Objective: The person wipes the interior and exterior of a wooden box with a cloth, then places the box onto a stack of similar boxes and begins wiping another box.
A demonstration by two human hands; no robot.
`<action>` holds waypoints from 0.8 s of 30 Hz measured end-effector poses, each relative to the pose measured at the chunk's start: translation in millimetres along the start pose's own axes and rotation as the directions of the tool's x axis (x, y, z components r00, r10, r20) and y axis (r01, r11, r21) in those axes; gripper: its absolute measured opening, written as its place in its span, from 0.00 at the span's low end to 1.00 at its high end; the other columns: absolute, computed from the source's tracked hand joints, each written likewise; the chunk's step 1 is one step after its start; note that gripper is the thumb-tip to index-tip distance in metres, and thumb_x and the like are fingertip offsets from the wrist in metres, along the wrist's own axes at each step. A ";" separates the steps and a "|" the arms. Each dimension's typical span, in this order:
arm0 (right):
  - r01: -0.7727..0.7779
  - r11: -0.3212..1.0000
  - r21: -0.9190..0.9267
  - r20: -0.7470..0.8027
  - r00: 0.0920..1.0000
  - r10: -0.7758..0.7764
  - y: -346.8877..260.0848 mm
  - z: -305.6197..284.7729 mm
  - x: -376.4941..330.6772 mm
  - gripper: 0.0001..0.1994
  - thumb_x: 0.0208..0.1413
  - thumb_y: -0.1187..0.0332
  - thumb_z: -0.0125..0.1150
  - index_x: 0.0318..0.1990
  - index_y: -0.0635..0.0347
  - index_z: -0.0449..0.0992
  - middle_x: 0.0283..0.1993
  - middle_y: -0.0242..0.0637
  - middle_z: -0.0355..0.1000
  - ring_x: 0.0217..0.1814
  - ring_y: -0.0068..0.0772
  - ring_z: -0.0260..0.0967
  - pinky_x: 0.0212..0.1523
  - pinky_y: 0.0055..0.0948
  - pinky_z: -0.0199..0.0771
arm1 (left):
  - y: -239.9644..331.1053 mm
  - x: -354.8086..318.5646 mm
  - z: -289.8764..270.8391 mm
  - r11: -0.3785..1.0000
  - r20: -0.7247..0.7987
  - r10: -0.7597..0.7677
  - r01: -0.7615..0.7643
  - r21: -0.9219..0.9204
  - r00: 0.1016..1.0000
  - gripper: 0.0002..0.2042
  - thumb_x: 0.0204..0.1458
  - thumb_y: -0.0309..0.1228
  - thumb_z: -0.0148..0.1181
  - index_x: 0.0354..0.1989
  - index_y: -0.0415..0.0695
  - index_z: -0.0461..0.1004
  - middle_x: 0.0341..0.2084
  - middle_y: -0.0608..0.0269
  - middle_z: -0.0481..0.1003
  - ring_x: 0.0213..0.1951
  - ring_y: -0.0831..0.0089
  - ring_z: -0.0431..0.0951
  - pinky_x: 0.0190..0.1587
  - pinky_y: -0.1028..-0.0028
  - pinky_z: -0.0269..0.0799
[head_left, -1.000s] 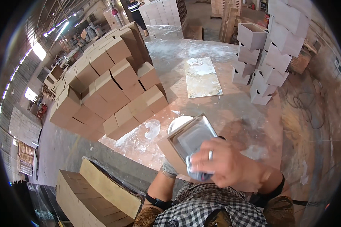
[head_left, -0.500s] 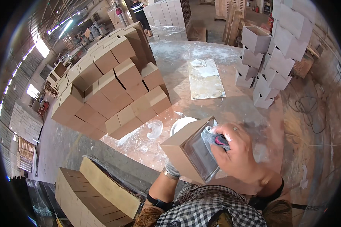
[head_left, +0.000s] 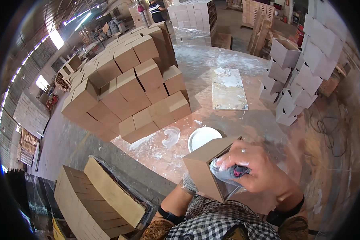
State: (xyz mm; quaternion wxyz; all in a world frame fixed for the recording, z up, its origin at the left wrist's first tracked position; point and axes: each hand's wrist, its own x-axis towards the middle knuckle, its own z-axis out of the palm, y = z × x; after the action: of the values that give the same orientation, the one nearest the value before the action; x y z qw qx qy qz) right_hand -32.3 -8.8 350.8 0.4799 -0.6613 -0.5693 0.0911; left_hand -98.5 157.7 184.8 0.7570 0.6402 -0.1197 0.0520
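Sprawling across the dusty worktop, a big stack of brown wooden boxes sits to the left and a pile of white-coated boxes to the right, with a pale board between them and a white plate nearer the person. Close to the body, the left hand, mostly hidden, so its grip cannot be told, props a small brown open box on edge, while the right hand is curled tight round a grey rag pushed into the opening. The box's inside seems to be getting wiped or coated; next would likely come turning it to reach the remaining walls.
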 end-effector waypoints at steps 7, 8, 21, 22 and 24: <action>0.208 0.949 -0.237 0.299 0.945 -0.132 -8.5 3.2 -2.1 0.13 0.25 0.76 0.55 0.27 0.57 0.71 0.26 0.31 0.66 0.34 0.34 0.60 0.33 0.31 0.61 | -0.7 -8.8 -14.7 0.999 -0.105 -0.004 0.000 -0.038 0.994 0.26 0.49 0.37 0.57 0.56 0.42 0.60 0.52 0.57 0.64 0.53 0.65 0.65 0.53 0.67 0.63; 0.211 0.948 -0.239 0.303 0.944 -0.134 -9.3 3.2 -3.1 0.13 0.25 0.76 0.55 0.27 0.57 0.71 0.26 0.31 0.66 0.34 0.34 0.60 0.33 0.31 0.61 | -0.6 -10.2 -17.0 0.999 -0.126 -0.003 -0.002 -0.041 0.992 0.26 0.49 0.37 0.57 0.56 0.42 0.60 0.52 0.57 0.64 0.53 0.65 0.65 0.53 0.67 0.63; 0.262 0.788 -0.557 0.308 0.946 -0.096 9.3 -6.3 -9.5 0.09 0.23 0.73 0.54 0.21 0.56 0.69 0.23 0.29 0.68 0.30 0.30 0.61 0.30 0.29 0.58 | -8.8 -30.9 -23.2 0.996 -0.263 -0.022 -0.002 -0.090 0.964 0.27 0.49 0.37 0.57 0.56 0.42 0.59 0.53 0.57 0.63 0.53 0.65 0.64 0.53 0.66 0.63; 0.246 0.754 -0.609 0.281 0.956 -0.085 11.0 -6.6 -9.9 0.09 0.23 0.74 0.54 0.21 0.56 0.68 0.23 0.30 0.68 0.29 0.31 0.61 0.30 0.29 0.58 | -9.1 -31.9 -23.3 0.996 -0.267 -0.022 -0.003 -0.092 0.963 0.27 0.49 0.37 0.57 0.56 0.42 0.59 0.53 0.57 0.63 0.53 0.65 0.64 0.53 0.66 0.63; 0.197 0.781 -0.593 0.182 0.977 -0.108 18.0 0.4 -11.3 0.09 0.24 0.74 0.53 0.22 0.56 0.69 0.23 0.31 0.68 0.30 0.32 0.62 0.30 0.30 0.59 | -9.1 -31.7 -24.4 0.996 -0.274 -0.015 -0.010 -0.092 0.962 0.27 0.49 0.37 0.57 0.56 0.42 0.59 0.53 0.57 0.63 0.53 0.65 0.64 0.53 0.66 0.62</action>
State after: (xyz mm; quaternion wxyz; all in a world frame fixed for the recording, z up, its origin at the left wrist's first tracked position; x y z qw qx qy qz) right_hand -24.4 -16.1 332.5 0.2074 -0.7240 -0.6517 -0.0899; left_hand -124.2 182.4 164.5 0.7952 0.5913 -0.0153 0.1335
